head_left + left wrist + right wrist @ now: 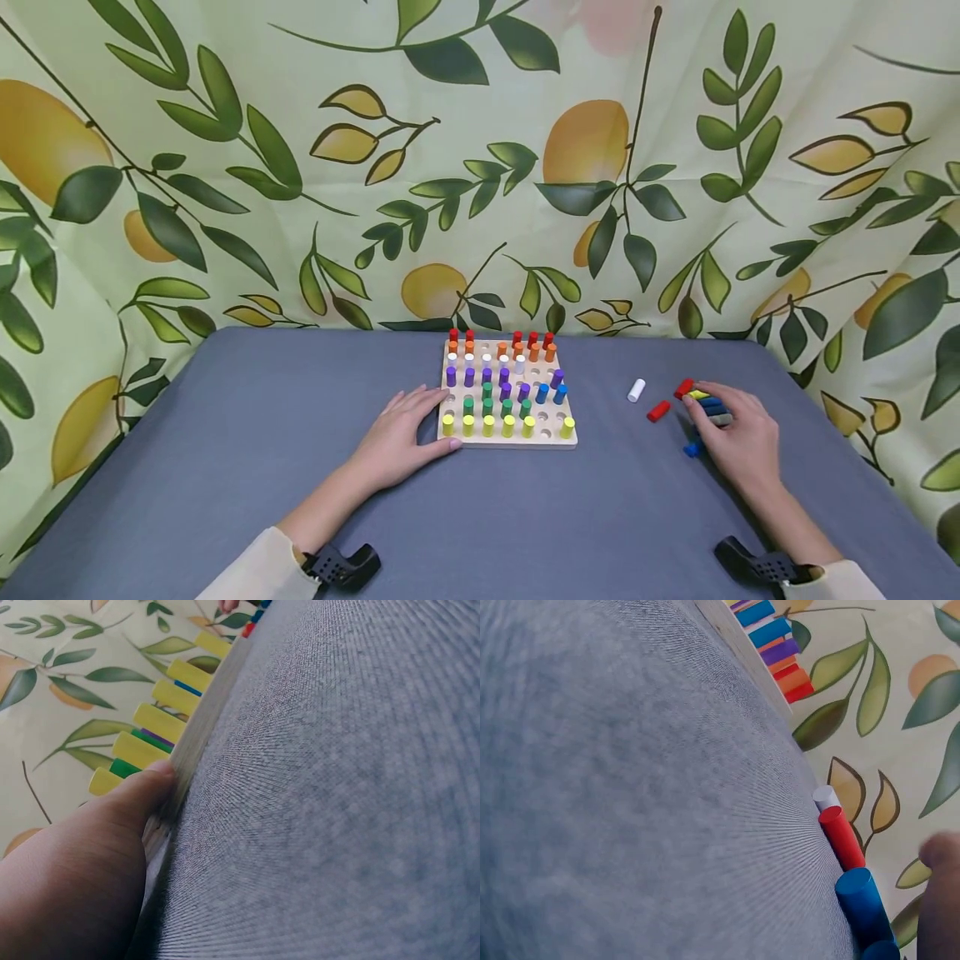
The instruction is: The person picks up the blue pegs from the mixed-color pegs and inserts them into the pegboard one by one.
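1. A wooden board (517, 444) lies flat on the blue-gray tabletop (585, 517), around the middle and close to the back.
2. Lots of little pegs stand up in its holes. Red pegs (532, 340) stand at the back, then orange pegs (534, 353), then white pegs (487, 361).
3. Nearer the front I see purple pegs (468, 377), green pegs (487, 408) and two blue pegs (551, 393). Six yellow pegs (488, 427) make the front row, and that row has a gap near its right end.
4. The left hand (401, 429) is at the board's front left corner. Its thumb is spread away from the other fingers. The thumb touches the front edge, and the fingers reach the left edge.
5. The right hand (738, 429) is well apart from the board, over a small pile of loose pegs on the right. Its fingers bend down there, but I cannot tell if they pinch a peg.
6. A yellow one (699, 394) and some dark blue ones (712, 402) peek out by its fingers.
7. One loose red peg (683, 388) lies just beside the pile. Another red one (659, 411) and a loose white peg (636, 391) lie farther left.
8. A bright blue bit (693, 450) shows below the hand.
9. A cloth (465, 125) with leaves and fruit hangs behind.
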`<action>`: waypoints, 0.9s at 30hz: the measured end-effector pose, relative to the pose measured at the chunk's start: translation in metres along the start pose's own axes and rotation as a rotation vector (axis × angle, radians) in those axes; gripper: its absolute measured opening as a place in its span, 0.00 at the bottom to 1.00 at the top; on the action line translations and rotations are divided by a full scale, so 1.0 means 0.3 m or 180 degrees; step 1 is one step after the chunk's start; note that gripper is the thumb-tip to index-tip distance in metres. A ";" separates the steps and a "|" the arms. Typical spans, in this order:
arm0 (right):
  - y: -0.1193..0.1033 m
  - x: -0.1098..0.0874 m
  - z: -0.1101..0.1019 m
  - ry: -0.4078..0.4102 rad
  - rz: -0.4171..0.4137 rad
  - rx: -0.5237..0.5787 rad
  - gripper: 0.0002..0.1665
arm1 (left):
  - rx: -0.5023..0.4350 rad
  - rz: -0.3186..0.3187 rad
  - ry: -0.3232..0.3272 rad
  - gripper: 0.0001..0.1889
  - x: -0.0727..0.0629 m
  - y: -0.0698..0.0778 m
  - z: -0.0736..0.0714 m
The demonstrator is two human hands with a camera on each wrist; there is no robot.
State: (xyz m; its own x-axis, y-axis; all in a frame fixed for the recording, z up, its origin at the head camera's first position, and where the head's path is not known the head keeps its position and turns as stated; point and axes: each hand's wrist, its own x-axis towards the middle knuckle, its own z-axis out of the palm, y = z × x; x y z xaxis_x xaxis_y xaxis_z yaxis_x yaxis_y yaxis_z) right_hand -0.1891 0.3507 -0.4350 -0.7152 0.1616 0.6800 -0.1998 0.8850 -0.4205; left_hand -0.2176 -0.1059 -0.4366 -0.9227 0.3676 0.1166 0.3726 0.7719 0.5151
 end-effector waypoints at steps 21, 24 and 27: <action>0.038 0.006 -0.019 -0.0802 0.1225 -0.0268 0.32 | 0.0059 0.0047 0.0024 0.42 -0.006 -0.004 -0.010; 0.044 0.004 -0.022 -0.0859 0.1052 -0.0321 0.33 | 0.0068 0.0058 0.0030 0.42 -0.001 -0.003 -0.005; 0.049 0.001 -0.023 -0.0854 0.1010 -0.0339 0.31 | 0.0073 0.0064 0.0021 0.42 0.004 -0.001 -0.003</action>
State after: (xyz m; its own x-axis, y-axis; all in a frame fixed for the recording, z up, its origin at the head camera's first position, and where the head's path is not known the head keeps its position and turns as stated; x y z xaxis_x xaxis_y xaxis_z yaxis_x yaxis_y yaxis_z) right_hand -0.1877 0.3666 -0.4369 -0.8818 0.3264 0.3406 0.1185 0.8521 -0.5098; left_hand -0.2188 -0.1063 -0.4360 -0.9156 0.3797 0.1324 0.3932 0.7762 0.4929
